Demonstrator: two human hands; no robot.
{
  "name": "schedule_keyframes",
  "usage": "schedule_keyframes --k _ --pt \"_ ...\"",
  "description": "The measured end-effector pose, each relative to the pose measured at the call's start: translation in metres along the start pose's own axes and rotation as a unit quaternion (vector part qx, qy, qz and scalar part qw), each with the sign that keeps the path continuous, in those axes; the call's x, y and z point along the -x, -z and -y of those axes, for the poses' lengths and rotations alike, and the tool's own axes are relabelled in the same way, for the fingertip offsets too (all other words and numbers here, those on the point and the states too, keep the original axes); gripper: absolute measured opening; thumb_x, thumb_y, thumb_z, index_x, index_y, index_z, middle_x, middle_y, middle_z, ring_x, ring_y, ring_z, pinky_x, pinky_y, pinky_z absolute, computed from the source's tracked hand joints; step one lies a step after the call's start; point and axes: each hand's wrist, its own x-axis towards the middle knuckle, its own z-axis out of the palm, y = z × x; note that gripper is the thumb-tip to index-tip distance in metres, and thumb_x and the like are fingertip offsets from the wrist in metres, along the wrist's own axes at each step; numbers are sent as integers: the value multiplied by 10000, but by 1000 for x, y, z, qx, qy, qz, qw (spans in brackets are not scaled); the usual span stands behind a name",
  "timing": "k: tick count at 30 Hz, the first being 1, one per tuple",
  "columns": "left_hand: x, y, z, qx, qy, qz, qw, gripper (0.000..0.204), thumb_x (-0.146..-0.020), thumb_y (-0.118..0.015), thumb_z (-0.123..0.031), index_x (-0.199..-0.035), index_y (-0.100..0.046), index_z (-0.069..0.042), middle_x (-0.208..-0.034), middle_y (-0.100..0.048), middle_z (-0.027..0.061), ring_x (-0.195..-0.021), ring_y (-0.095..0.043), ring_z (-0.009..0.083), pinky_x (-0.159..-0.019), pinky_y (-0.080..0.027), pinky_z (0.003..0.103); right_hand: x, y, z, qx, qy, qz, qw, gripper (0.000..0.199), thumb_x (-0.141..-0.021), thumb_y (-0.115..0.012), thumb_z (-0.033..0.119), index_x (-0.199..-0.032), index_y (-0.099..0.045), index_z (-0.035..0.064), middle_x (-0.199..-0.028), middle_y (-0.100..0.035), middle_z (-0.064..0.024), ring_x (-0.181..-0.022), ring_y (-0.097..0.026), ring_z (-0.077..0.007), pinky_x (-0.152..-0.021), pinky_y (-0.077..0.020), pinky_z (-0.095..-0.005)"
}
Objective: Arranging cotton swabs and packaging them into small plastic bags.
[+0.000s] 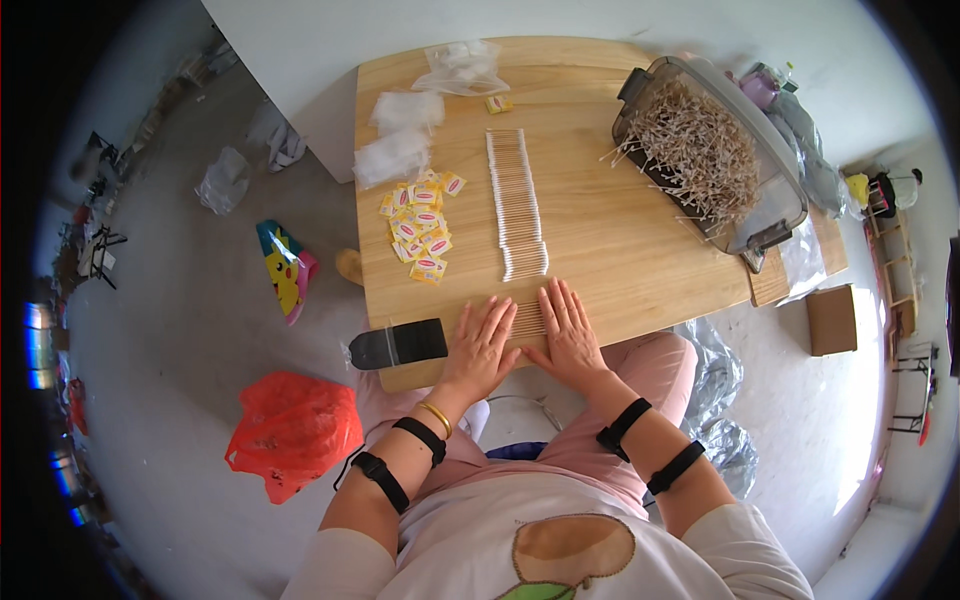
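My left hand [483, 345] lies flat near the table's front edge, fingers stretched out. Mirroring it, my right hand [572, 338] is also flat, and the two thumbs nearly meet. Between them a short row of cotton swabs [528, 318] lies side by side, its ends at or under my fingers. Beyond my fingertips a long column of cotton swabs [514, 190] runs away from me, white tips lined up on both sides. Left of that column sits a pile of small yellow-and-white cards [420, 225].
A clear bin [775, 205] full of loose cotton swabs stands at the table's right. Clear plastic bags [395, 155] lie far left, with one small yellow packet [499, 104] nearby. A flat black strip [398, 345] rests at the front left corner. A red bag [296, 430] is on the floor.
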Motion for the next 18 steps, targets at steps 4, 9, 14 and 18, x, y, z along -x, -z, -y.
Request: schedule_keyframes --k 4,9,14,18 --pt "5 2 0 -7 35 -3 999 820 -987 -552 -456 -1568 -270 51 -1642 -267 189 -1552 -202 324 -1263 -76 557 0 -9 -1 3 4 -8 1000 974 -896 -660 512 -1583 -234 -31 -1644 -220 -269 -1553 -170 -392 -1272 -147 -488" --pt "1 -12 -9 -50 69 15 996 910 -1004 -416 -597 -1577 -212 79 -1669 -189 221 -1569 -134 336 -1265 -45 553 0 -16 6 28 9 22 999 948 -916 -624 518 -1581 -238 -35 -1649 -189 -283 -1558 -144 -401 -1273 -132 -496" --pt "0 -19 -12 -56 87 12 995 948 -1004 -346 -649 -1575 -196 93 -1671 -162 243 -1573 -107 346 -1268 -28 548 0 -23 12 28 1 0 1000 866 -962 -552 493 -1568 -249 -47 -1637 -182 -315 -1550 -142 -433 -1267 -129 -521" --pt "-1 -22 -14 -66 99 8 993 961 -997 -346 -658 -1576 -190 94 -1672 -158 242 -1572 -104 356 -1267 -30 552 0 -22 14 43 2 -5 999 868 -964 -547 512 -1573 -256 -35 -1643 -183 -303 -1557 -138 -412 -1273 -114 -504"
